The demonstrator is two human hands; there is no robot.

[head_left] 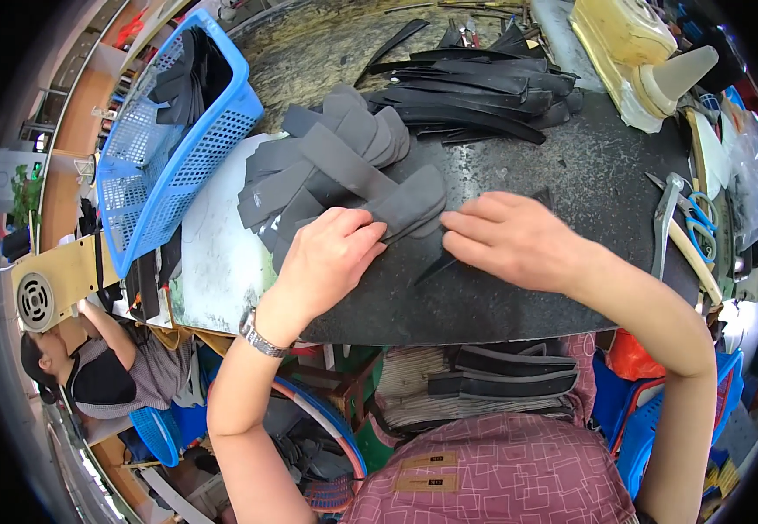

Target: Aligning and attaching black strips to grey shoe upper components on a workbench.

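A pile of flat grey strips with rounded ends (344, 140) lies overlapping on the dark work surface (519, 301). My left hand (331, 253) is closed, its thumb and fingertips pinching the edge of the grey strips (409, 203) nearest to me. Close to the rounded ends of these strips is my right hand (514, 240), fingers bent and pressed together; what they hold, if anything, is hidden. Under the right hand lies a narrow black strip (431, 267), partly covered. Beyond both hands is a stack of long black strips (475, 87).
A blue perforated basket (221, 131) holding dark pieces stands tilted at the left. To the right are a yellowish container with a nozzle (632, 52), blue-handled scissors (700, 223) and a metal tool (667, 218). More strips (514, 374) rest on my lap. Another person (108, 367) sits at left.
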